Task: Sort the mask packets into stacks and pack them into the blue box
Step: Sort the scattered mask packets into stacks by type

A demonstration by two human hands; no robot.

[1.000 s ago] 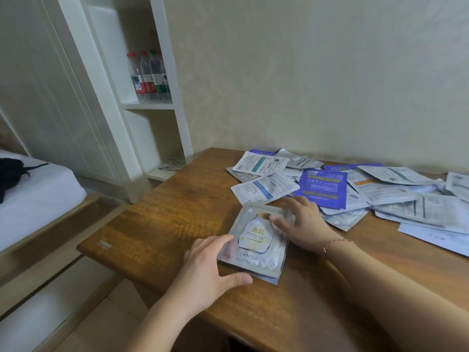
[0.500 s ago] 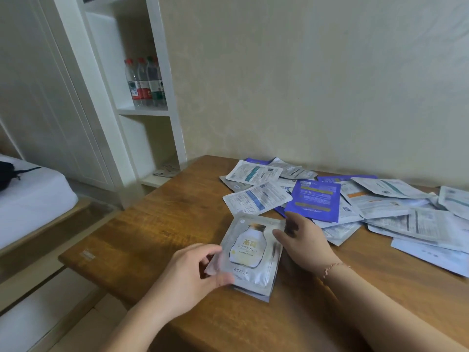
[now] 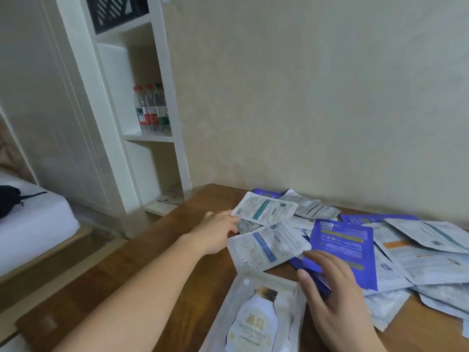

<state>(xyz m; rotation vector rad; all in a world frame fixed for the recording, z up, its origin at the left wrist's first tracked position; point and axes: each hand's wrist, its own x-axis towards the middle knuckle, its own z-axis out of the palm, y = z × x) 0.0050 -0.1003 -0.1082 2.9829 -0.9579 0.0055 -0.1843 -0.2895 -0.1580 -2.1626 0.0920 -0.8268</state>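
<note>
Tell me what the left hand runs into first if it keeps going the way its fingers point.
Likely the white teal-striped mask packet: the left hand already reaches its near corner, though contact is unclear.

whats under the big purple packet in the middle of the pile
The purple packet lies on other packets: another purple one pokes out at its lower left, white ones at its right. What lies under its middle is covered.
</note>
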